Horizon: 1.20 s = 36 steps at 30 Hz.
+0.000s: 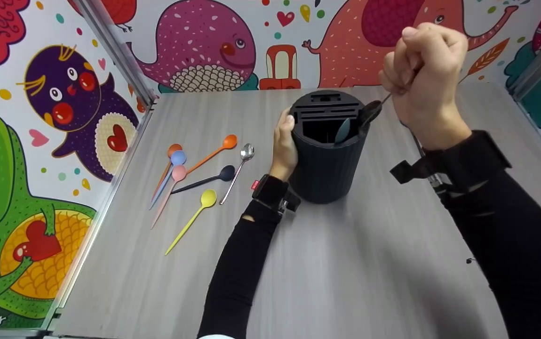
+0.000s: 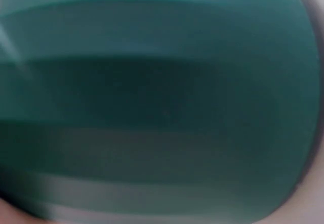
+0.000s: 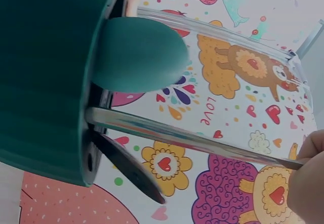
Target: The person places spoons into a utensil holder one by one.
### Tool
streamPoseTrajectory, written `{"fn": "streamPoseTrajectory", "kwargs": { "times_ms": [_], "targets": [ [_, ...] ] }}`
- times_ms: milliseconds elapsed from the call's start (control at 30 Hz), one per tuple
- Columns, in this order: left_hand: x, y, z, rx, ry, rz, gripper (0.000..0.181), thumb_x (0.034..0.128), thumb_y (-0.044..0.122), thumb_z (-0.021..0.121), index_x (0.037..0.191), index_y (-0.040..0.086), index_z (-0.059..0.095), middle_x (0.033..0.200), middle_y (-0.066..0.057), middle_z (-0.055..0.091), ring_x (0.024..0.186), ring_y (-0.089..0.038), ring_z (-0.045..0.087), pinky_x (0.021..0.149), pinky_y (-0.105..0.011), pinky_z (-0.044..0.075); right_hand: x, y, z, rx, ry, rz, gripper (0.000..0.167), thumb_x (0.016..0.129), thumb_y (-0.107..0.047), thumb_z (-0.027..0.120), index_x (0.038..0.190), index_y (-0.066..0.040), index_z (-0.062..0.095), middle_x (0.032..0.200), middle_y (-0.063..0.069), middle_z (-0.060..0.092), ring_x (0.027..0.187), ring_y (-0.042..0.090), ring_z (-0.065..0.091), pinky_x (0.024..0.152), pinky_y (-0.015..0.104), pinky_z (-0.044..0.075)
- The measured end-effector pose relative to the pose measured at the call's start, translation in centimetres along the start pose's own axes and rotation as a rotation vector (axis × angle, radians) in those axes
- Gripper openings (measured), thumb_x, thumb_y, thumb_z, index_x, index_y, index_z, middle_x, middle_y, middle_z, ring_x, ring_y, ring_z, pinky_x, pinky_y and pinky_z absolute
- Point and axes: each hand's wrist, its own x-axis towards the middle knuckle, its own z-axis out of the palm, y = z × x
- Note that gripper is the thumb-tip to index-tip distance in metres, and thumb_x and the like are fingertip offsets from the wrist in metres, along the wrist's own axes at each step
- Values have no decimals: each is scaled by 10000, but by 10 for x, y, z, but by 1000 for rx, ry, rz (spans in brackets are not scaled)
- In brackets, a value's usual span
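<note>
Utensil holder, head view: upright on the surface, left grip curled against its side, right grip closed around a metal handle. Left wrist view: the ribbed wall fills the frame. Right wrist view: the handle enters beside a teal utensil head and a dark utensil head; slanted pulling could snag these, or tip the holder if the left grip slackened.

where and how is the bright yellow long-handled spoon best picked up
The bright yellow long-handled spoon is probably best pinched mid-handle from above, thumb and finger on its two long sides: it lies flat on the grey streaked tabletop, its slim handle slanting towards the person, nothing lying across it.
</note>
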Motion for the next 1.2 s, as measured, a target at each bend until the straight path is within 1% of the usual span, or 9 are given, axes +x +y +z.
{"fn": "streamPoseTrajectory", "kwargs": {
  "times_ms": [67,167,367,533,700,833,1000,1100,1200],
  "targets": [
    [-1,0,0,-3,0,-5,678,999,333,267,1434,-113,535,1399,-280,613,1289,-323,583,1128,-300,439,0,5,-1,-16,4,-18,465,900,-26,550,549,-36,245,460,23,275,409,122,133,404,250,144],
    [-1,-1,0,5,-1,-12,684,1007,339,258,1450,-107,527,1412,-276,612,1305,-324,580,1143,-309,435,-2,14,-3,-37,17,-19,448,893,-27,528,535,-44,261,446,11,280,404,117,139,399,255,141],
    [-3,-3,0,11,1,-26,695,1010,348,257,1469,-107,511,1433,-280,603,1339,-337,570,1172,-324,422,-12,34,-6,-61,47,26,437,896,2,514,512,-45,310,431,2,295,385,128,174,389,270,128],
    [-2,-2,0,11,-8,-13,696,1004,352,256,1455,-105,526,1422,-275,607,1324,-336,576,1158,-316,431,-19,48,-6,-83,11,27,485,934,2,546,524,-22,288,444,12,296,378,132,188,395,278,127],
    [-3,-1,0,21,-1,-18,695,1003,347,255,1455,-106,528,1425,-275,608,1334,-342,575,1165,-323,430,-23,57,-2,-144,-24,39,500,957,-9,547,523,-7,298,451,2,322,377,130,219,398,278,152],
    [-2,0,-1,26,-3,-31,701,1009,357,250,1470,-100,515,1443,-271,600,1352,-333,567,1175,-323,424,-24,63,0,-210,-18,80,505,974,-26,561,521,-6,340,455,-9,347,383,122,242,405,267,161],
    [-1,0,-1,12,-12,-25,706,1000,362,246,1459,-99,521,1440,-266,600,1334,-326,570,1159,-313,431,-25,69,-2,-300,-16,148,510,998,-53,552,528,-8,361,459,-29,391,379,120,283,401,259,182],
    [-1,1,0,24,-4,-25,703,1005,360,247,1459,-101,523,1448,-266,597,1347,-328,568,1166,-309,425,-25,72,-3,-330,0,193,517,1015,-64,536,521,-46,385,459,-40,406,376,108,287,398,257,188],
    [0,2,0,43,5,-31,699,1012,351,250,1471,-104,515,1474,-268,584,1379,-333,554,1188,-313,409,-25,74,-3,-354,31,258,530,1036,-84,528,517,-103,423,456,-43,413,371,89,286,397,249,189]
  ]
}}
